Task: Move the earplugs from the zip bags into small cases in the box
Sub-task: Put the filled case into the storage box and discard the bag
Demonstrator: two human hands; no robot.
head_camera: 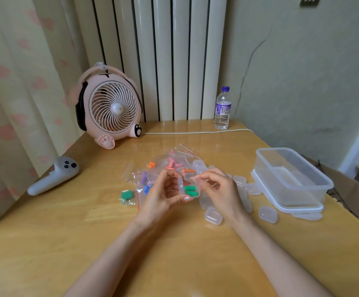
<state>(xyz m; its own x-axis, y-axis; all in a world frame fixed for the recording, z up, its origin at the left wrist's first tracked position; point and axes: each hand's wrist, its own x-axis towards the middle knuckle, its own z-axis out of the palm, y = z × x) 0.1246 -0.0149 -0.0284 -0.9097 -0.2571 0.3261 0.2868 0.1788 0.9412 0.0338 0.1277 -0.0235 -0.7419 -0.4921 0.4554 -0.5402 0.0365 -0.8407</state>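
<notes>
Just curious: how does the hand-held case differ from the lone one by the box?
The held case is open, holding green earplugs; the lone case is shut and looks empty. The held case is held by left hand and right hand; the lone case lies on the table. Both are small, clear.

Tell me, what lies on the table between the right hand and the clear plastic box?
In the head view, several small clear cases lie scattered on the table between the right hand and the box.
</notes>
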